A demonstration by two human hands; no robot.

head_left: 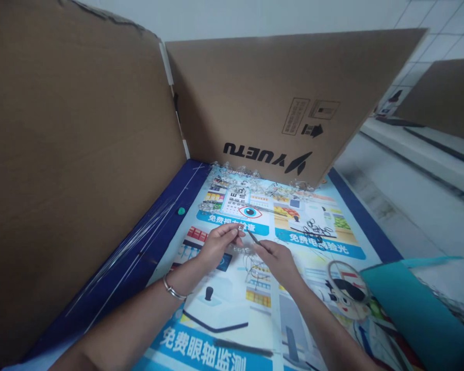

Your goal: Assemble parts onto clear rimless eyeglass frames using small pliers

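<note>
My left hand [221, 243], with a silver bangle at the wrist, is closed in a pinch over the printed sheet. What sits between its thumb and fingers is too small to make out. My right hand [279, 260] is closed on slim, dark, pointed tweezers [254, 237], whose tip points up and left, a short gap from the left fingertips. Just below the two hands lie clear beads [242, 250] and a tangle of thin wire loops [258, 270].
Clear bead clusters [235, 178] line the base of the back cardboard panel [255, 98]. Another cardboard panel [73, 129] stands at left. Thin wires [127, 242] lie on the blue edge. Dark loops [316, 232] and a teal box [413, 309] are at right.
</note>
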